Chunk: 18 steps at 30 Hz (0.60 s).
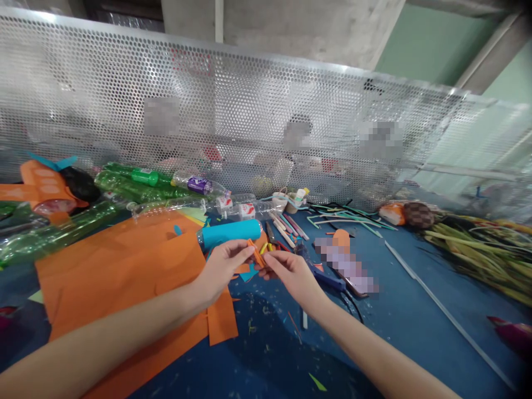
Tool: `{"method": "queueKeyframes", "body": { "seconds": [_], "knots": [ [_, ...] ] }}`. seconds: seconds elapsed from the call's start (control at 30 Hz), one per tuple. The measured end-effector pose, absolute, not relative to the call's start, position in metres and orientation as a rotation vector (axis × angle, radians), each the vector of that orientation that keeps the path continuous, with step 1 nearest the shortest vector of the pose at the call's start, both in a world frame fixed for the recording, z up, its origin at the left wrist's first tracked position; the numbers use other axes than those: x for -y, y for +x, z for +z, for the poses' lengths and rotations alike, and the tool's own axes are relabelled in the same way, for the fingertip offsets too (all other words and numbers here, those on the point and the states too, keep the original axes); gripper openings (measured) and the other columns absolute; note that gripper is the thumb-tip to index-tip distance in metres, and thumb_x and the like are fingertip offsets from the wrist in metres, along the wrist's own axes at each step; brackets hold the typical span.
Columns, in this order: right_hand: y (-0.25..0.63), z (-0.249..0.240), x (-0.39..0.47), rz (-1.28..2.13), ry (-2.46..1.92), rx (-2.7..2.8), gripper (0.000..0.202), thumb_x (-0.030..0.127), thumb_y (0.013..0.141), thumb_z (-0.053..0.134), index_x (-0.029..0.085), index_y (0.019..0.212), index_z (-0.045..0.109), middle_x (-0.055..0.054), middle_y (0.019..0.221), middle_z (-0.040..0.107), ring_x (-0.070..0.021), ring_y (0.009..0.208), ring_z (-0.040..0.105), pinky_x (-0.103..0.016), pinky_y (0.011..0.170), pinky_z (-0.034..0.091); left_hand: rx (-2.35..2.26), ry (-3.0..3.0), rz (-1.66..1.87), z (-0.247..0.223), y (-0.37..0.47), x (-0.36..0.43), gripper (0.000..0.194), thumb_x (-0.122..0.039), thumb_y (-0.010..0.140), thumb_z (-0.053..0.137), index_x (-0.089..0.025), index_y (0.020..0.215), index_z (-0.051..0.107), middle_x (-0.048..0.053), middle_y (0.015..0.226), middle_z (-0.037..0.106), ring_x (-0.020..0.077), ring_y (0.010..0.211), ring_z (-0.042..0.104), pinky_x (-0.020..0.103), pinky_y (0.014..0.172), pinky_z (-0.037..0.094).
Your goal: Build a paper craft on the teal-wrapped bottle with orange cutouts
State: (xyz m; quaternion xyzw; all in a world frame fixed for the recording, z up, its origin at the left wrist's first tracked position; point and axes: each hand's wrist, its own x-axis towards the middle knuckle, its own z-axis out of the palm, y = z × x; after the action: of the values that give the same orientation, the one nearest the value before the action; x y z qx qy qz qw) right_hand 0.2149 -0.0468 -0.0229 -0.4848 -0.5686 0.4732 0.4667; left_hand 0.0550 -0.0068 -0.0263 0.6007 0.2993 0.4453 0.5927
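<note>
Head view | left hand (222, 266) and right hand (291, 272) pinch orange strip (255, 252) | blue tabletop (415, 316) open rightward

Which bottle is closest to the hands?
The bottle wrapped in teal paper, lying on its side just behind the left hand. The green and clear bottles lie farther back by the mesh screen.

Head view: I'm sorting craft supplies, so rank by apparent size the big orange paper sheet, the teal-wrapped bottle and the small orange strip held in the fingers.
1. Large orange paper sheet on the blue table.
2. Teal-wrapped plastic bottle, lying on its side.
3. Small orange paper strip, pinched between left hand and right hand.
The gaps are clear, though the sheet lies nearer the camera.
</note>
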Motion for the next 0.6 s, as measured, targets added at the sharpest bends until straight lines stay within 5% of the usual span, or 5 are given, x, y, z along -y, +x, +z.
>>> {"method": "queueKeyframes", "body": {
  "seconds": [0.6],
  "knots": [
    [0.2147,-0.0231,0.0478,1.241,-1.157,1.325,0.028,0.042,0.070,0.068,0.016,0.079,0.066,-0.001,0.068,0.065,-0.0116,0.060,0.056,-0.025,0.062,0.045,-0.720,1.565,0.976,-0.0187,0.0528,0.0069,0.021,-0.037,0.080,0.057,-0.017,0.077,0.061,0.001,0.075,0.061,0.0159,0.074,0.057,0.028,0.073,0.045]
  ]
}}
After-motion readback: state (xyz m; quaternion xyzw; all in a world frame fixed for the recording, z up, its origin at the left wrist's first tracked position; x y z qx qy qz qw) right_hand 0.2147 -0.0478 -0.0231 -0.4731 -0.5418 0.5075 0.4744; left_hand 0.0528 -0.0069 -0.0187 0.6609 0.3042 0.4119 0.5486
